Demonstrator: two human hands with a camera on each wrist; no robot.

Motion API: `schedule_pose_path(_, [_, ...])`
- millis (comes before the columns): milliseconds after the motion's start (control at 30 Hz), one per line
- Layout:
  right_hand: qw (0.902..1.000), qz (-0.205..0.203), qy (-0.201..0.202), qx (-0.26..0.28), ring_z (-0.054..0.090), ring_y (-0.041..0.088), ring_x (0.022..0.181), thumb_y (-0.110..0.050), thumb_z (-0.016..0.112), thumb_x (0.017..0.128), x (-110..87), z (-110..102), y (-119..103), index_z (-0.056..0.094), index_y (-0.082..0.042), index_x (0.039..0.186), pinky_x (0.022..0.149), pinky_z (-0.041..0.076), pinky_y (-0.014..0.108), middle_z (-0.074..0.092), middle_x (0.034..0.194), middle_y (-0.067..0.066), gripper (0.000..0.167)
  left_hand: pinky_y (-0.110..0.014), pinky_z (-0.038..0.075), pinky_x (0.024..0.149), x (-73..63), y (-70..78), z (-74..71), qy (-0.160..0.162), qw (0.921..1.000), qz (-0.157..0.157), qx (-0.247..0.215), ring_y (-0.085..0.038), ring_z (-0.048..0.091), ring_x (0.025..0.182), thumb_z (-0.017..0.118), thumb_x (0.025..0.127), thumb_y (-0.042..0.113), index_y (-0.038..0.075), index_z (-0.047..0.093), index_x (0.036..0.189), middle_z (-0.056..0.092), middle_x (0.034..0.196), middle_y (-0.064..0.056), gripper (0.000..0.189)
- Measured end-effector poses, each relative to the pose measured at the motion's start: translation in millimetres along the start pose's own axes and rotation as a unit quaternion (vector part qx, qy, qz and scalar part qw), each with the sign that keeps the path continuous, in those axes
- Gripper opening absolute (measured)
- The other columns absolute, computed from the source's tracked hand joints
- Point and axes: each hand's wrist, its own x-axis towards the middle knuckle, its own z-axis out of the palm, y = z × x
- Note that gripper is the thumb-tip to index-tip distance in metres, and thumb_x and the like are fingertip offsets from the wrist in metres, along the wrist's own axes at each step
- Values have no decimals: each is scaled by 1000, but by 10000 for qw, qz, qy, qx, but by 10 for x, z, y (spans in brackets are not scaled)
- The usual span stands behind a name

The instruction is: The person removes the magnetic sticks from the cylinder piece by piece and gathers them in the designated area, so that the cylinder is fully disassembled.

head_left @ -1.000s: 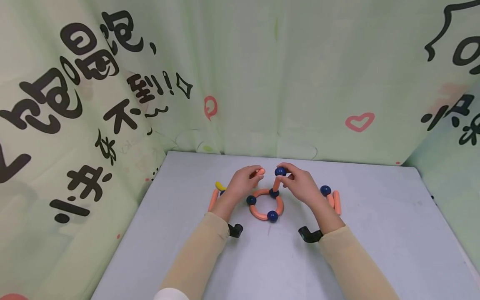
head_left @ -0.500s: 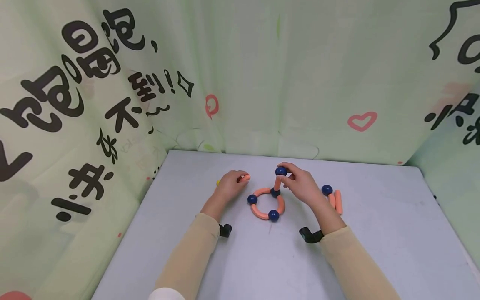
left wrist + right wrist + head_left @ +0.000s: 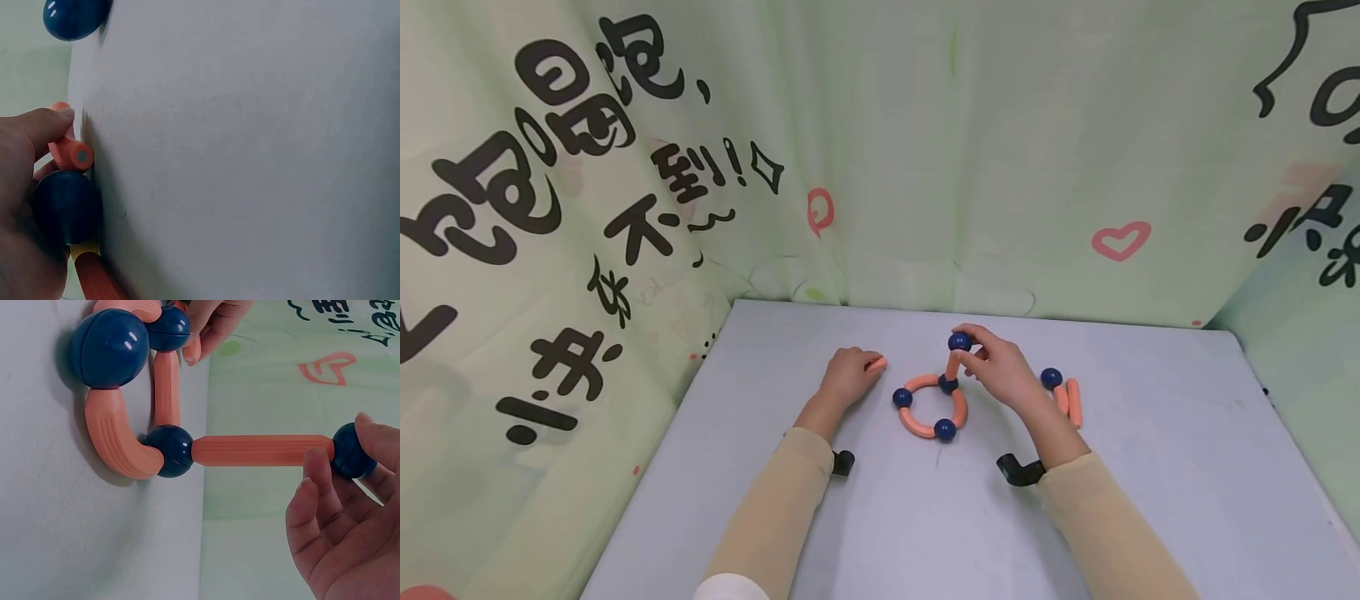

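Note:
On the table lies a ring of curved orange magnetic rods joined by three blue balls. From its far ball rises a straight orange rod, topped by another blue ball. My right hand pinches that top ball between thumb and fingers. To the left of the ring, my left hand holds a short orange rod low over the table, thumb on its upper end. Under the left palm sits a blue ball with a yellow piece and a red-orange rod; the head view hides them.
Right of my right hand lie a blue ball and two orange rods. A pale curtain with dark lettering stands behind the table. Black wrist cameras stick out from both wrists.
My left hand has moved left and slightly nearer, away from the ring, with the orange rod, and now covers the pieces on the left. The right hand stays on the top ball.

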Motion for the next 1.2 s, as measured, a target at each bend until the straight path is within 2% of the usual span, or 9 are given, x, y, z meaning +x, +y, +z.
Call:
schedule_pose_path(167, [10000,17,-8,21,63,26,92,-38,57,100,-2,-2,-8,43,-29,146,70,45,31,67,112,15,49,-39,49,97,-14,3,12,-122,9998,-32,179,-26,59,112,62,98,34,21,66,131,66,119,-7,36])
schedule_pose_path(267, [10000,-23,-2,50,63,25,90,-38,58,100,3,0,-7,43,-28,146,70,45,31,67,112,16,49,-39,49,98,-21,5,15,-145,9994,-3,298,-26,59,113,62,98,35,21,65,132,65,121,-6,37])
schedule_pose_path(433, [10000,-45,18,70,63,25,89,-38,58,100,5,-3,-9,44,-29,145,69,45,31,67,111,16,49,-41,46,102,-15,28,39,73,9995,65,289,-27,56,119,63,97,37,21,65,132,63,127,-6,38])
schedule_pose_path(533, [10000,-23,36,66,63,26,90,-38,59,99,3,-12,-13,45,-29,145,69,44,31,67,107,15,49,-41,44,107,-23,112,46,280,9996,58,-42,-27,53,126,63,97,37,22,66,130,62,131,-5,37])
schedule_pose_path(600, [10000,-28,53,61,63,27,90,-38,59,99,0,-13,-17,45,-28,145,68,44,31,67,104,15,49,-40,43,109,-42,209,36,285,9984,97,-479,-25,51,128,63,97,38,23,66,130,60,133,-3,37])
schedule_pose_path(700, [9999,-68,93,37,63,26,88,-39,60,99,-2,-13,-20,47,-28,144,67,44,31,67,99,12,49,-41,43,110,-87,386,14,33,9925,271,-1188,-23,50,131,61,97,43,25,63,133,58,136,-2,41])
schedule_pose_path(833, [9997,-189,160,53,64,29,88,-39,60,98,8,-3,-17,49,-28,142,66,44,31,68,95,9,47,-42,43,110,-135,575,31,-361,9817,580,-1779,-19,51,133,60,96,47,27,59,137,56,140,2,45])
schedule_pose_path(967, [9993,-303,188,74,65,29,88,-39,60,98,23,17,1,50,-28,142,64,44,31,67,97,8,46,-40,46,108,-158,686,88,-492,9759,699,-2007,-16,52,132,62,96,45,27,59,137,58,140,5,46])
schedule_pose_path(1200, [9989,-350,271,139,66,30,89,-36,61,98,20,46,22,49,-26,142,63,45,30,66,107,8,46,-34,48,105,-119,779,230,-341,9737,921,-2056,-14,57,126,63,96,42,24,60,136,62,136,4,43])
